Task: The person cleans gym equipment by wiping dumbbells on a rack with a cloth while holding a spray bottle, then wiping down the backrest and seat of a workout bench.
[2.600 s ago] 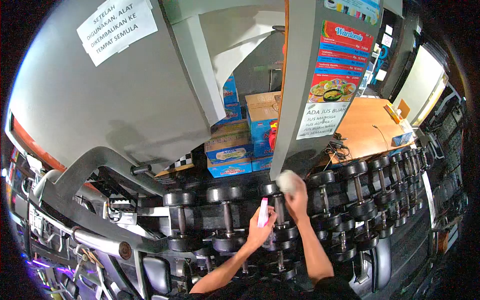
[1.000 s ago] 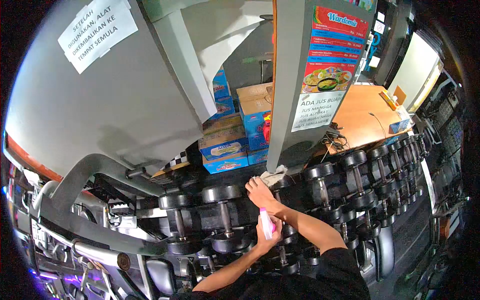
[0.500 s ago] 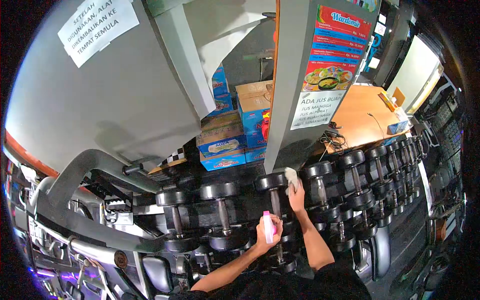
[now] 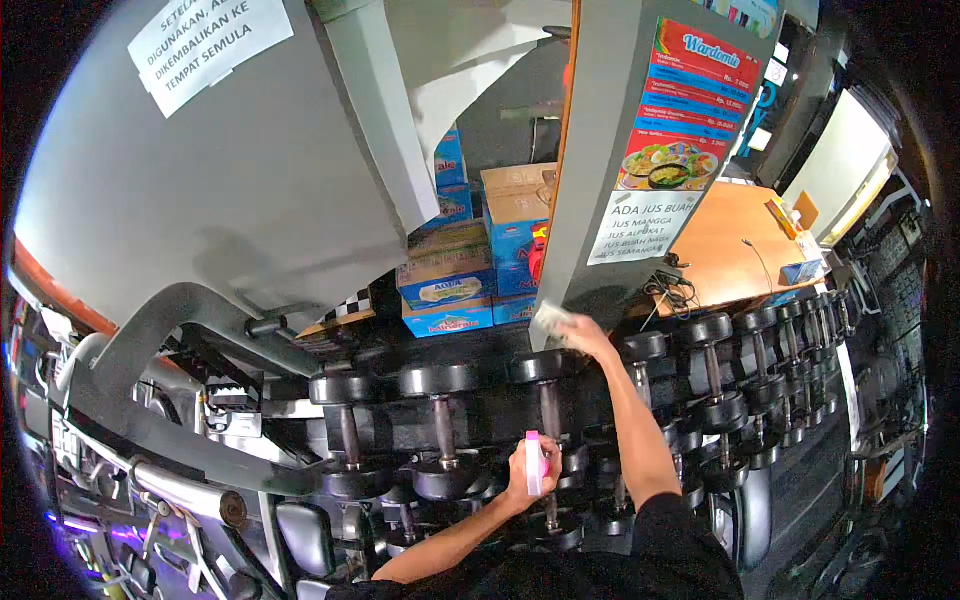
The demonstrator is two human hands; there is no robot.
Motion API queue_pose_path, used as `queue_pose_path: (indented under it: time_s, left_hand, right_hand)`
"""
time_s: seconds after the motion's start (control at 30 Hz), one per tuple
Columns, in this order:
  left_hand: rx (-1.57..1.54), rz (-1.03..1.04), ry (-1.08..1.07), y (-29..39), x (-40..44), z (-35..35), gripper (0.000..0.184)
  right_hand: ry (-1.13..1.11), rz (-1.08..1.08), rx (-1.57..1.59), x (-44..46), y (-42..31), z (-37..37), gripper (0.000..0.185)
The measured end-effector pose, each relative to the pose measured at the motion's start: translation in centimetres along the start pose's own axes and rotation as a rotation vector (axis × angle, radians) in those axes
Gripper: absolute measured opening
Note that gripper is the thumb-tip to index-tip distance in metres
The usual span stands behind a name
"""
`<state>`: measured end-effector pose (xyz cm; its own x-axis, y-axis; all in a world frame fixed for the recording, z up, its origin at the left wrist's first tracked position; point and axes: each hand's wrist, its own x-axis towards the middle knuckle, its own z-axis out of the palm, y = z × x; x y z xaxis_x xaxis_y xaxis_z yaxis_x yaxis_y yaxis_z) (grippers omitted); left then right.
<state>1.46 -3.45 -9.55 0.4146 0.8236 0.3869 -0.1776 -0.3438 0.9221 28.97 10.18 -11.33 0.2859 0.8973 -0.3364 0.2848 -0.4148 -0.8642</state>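
Fisheye bending, 4 dark corners; soft shadows on grey wall (image 4: 200, 190); table (image 4: 722, 235) bright to its near edge; cloth (image 4: 549, 319) blurred.

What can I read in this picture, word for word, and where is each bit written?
"SETELA… DIGUNAKAN, A… DIKEMBALIKAN KE TEMPAT SEMULA": wall sign, partly cut off.
"Wardomie": red-and-blue menu; its smaller lines and prices are too blurred.
"ADA JUS BUAH", "JUS MANGGA", "JUS ALPUKAT": white sheet below it; the rest is blurred.
"AQUA": upper front box.
"Minerale": box beneath it.
No readable text on the pink-and-white bottle.
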Motion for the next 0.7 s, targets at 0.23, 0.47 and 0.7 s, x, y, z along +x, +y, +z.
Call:
queue_pose_path:
  time_s: [0.23, 0.47, 0.7]
  left_hand:
    - [-0.147, -0.218, -0.061, -0.9, -1.3, -0.2, 0.049]
    - [-0.249, -0.148, -0.055, -0.3, -0.4, -1.2, 0.051]
    - [-0.083, 0.099, -0.200, 1.1, 0.4, -1.7, 0.039]
  right_hand:
    - [-0.608, -0.059, -0.824, 4.7, -2.2, 0.5, 0.041]
    - [-0.744, -0.135, -0.829, 2.9, -9.2, -2.2, 0.037]
    - [-0.710, -0.081, -0.563, 6.3, -2.3, 3.0, 0.042]
